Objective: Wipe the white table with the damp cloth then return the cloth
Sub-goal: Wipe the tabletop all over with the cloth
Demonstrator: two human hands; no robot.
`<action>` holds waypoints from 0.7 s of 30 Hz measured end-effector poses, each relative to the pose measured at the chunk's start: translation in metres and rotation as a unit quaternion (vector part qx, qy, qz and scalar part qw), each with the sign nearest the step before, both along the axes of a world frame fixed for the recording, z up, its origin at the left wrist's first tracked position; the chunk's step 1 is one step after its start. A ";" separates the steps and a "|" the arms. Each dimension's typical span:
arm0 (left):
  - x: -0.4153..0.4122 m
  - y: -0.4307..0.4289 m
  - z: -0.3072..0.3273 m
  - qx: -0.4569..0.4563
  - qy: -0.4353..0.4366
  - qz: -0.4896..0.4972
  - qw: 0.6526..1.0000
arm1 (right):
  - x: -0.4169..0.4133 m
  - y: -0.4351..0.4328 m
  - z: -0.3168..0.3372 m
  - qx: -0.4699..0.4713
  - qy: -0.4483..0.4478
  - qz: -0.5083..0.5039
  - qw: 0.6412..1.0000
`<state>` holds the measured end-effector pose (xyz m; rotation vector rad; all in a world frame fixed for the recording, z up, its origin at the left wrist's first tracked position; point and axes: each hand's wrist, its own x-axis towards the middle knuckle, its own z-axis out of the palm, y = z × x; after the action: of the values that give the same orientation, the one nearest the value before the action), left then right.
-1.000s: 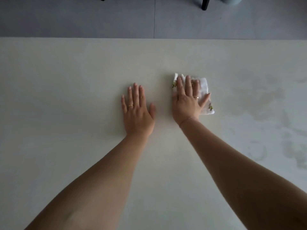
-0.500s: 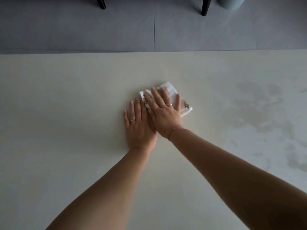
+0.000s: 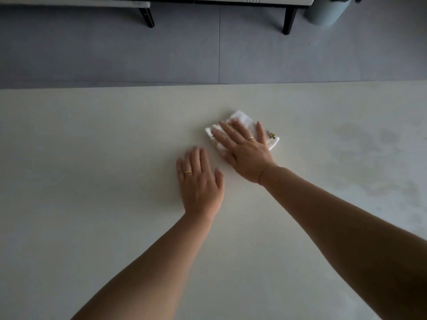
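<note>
A small folded white cloth (image 3: 240, 117) with yellow marks lies on the white table (image 3: 92, 139), a little past its middle. My right hand (image 3: 245, 151) presses flat on the cloth, fingers spread and pointing up-left, covering most of it. My left hand (image 3: 198, 183) rests flat on the bare table just left of and below the right hand, fingers together, holding nothing. Both hands wear a gold ring.
Damp streaks (image 3: 369, 162) darken the table's right side. Beyond the far table edge is grey floor (image 3: 115, 54), with a pale bench on black legs (image 3: 288, 19) and a pale blue bin (image 3: 325, 12) at the top right.
My right hand slid the cloth left until it overlapped my left hand, and has now moved it back right and farther away. The view has tilted up, showing more floor.
</note>
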<state>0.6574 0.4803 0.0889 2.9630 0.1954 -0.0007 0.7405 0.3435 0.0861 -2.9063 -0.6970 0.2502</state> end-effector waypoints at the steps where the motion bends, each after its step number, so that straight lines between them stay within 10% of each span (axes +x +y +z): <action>1: 0.007 0.002 0.000 -0.007 -0.007 -0.001 1.000 | 0.011 -0.008 0.000 0.008 0.009 -0.078 0.997; 5: 0.020 0.005 -0.010 -0.020 0.008 -0.027 0.999 | 0.032 0.013 -0.002 0.042 0.043 -0.349 0.935; 11: 0.020 0.004 -0.011 -0.010 0.016 -0.024 1.000 | 0.019 0.054 -0.004 0.016 0.019 -0.074 0.997; 17: 0.021 0.004 -0.010 -0.027 0.026 -0.018 0.999 | 0.071 0.022 -0.004 0.032 0.043 -0.333 0.941; 21: 0.020 0.004 -0.008 -0.026 0.035 -0.024 0.999 | 0.063 0.068 0.001 0.027 0.041 -0.139 0.989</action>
<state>0.6772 0.4848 0.0809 2.9174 0.1316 -0.1142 0.8032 0.4118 0.0874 -2.8768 -0.2765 0.3084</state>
